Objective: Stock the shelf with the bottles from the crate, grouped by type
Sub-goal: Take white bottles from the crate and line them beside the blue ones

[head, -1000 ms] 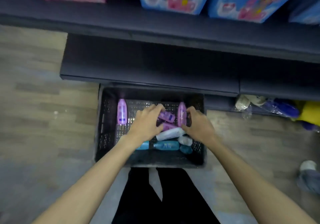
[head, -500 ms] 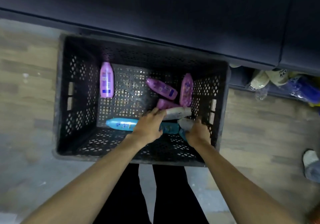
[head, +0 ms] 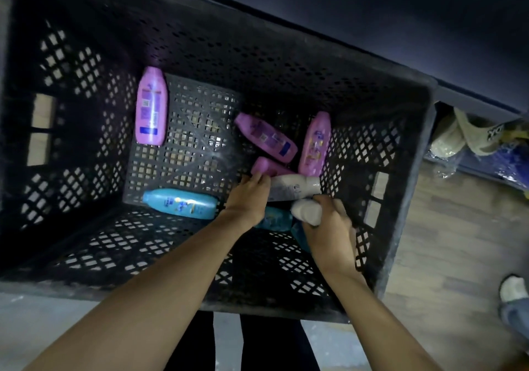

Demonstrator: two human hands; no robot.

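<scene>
Right hand (head: pixel 329 227) fingers curled round a white bottle (head: pixel 306 212); left hand (head: pixel 248 197) fingers curled onto a second white bottle (head: pixel 294 187), grip only partly visible. Both deep in the black crate (head: pixel 400 153), among purple bottles (head: pixel 151 106) and a blue bottle (head: pixel 183 203) lying loose. Risk, as a guess: lifting two at once from the pile could dislodge neighbours or slip. Labels too blurred to read.

My crate (head: pixel 94 41) is matt black plastic, its walls and base a perforated lattice. The purple bottles (head: pixel 151 107) and the blue bottle (head: pixel 183 203) look like glossy, smooth plastic catching glare. The floor (head: pixel 446 227) shows wood-grain planks with a dull finish.
</scene>
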